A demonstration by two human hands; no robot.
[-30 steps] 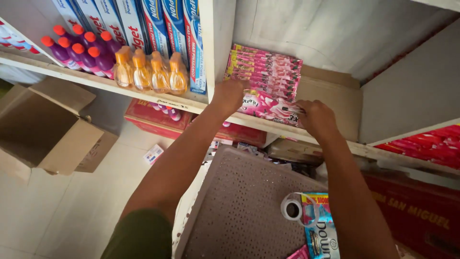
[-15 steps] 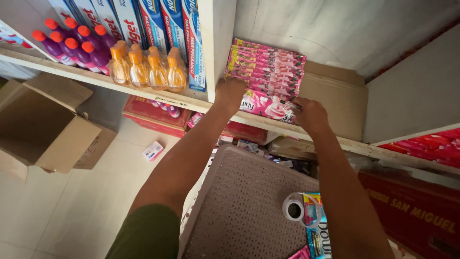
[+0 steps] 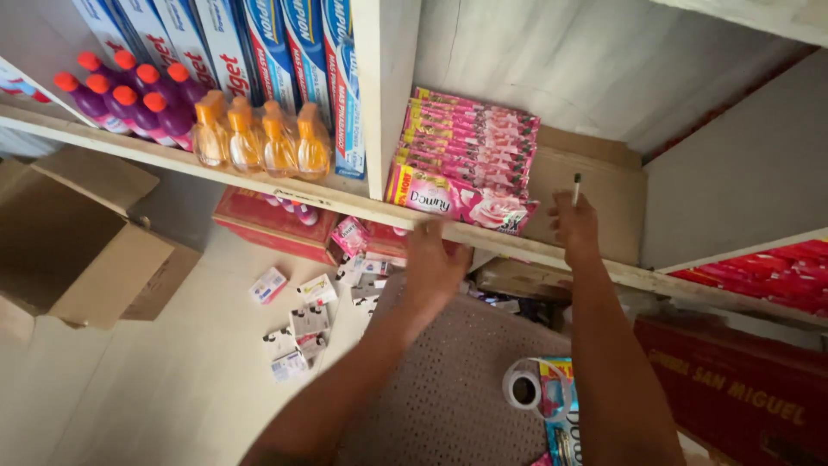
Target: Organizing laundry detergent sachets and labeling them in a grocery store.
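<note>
Left hand: blurred, fingers loosely spread, holding nothing, at near shelf edge below the sachets | Right hand: closed around a pen, tip up, right of the sachets | Pink sachet stack: on shelf, right of white divider.

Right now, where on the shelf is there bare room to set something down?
The free patch is the shelf board right of the pink sachets, up to the grey side wall, where the right hand holds a pen. Left of the divider it is crowded: orange bottles, purple bottles, toothpaste boxes.
</note>
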